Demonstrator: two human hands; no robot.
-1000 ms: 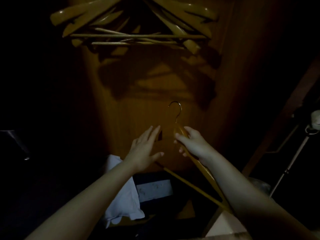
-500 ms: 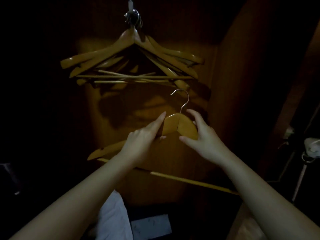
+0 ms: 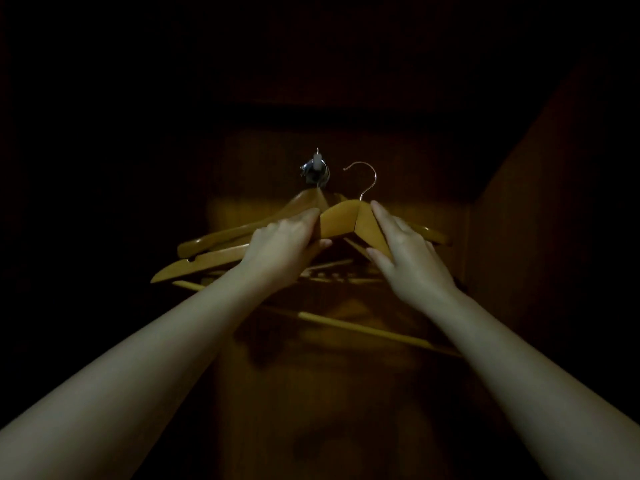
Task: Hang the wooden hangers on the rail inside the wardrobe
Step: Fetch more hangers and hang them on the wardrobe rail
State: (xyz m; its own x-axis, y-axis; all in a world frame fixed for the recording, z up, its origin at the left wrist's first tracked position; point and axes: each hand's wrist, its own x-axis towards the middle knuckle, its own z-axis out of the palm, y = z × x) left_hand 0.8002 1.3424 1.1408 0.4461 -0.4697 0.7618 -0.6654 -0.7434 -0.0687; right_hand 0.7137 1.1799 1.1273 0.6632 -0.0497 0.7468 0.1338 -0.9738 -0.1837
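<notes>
Wardrobe was pretty dark. A bunch of hung hangers sat on the rail. The wooden hanger was held up just beside them, with the left hand and right hand each pinching a shoulder. That was probably to steady its hook, which looked not yet on the rail.

1. The wooden hanger, low and tilted a second ago, is now raised in front of the hung hangers.
2. The left hand, open beside it then, now grips its left shoulder.
3. The right hand has shifted onto the right shoulder.
4. Its hook now stands just right of the metal fitting, seemingly uncaught.
</notes>
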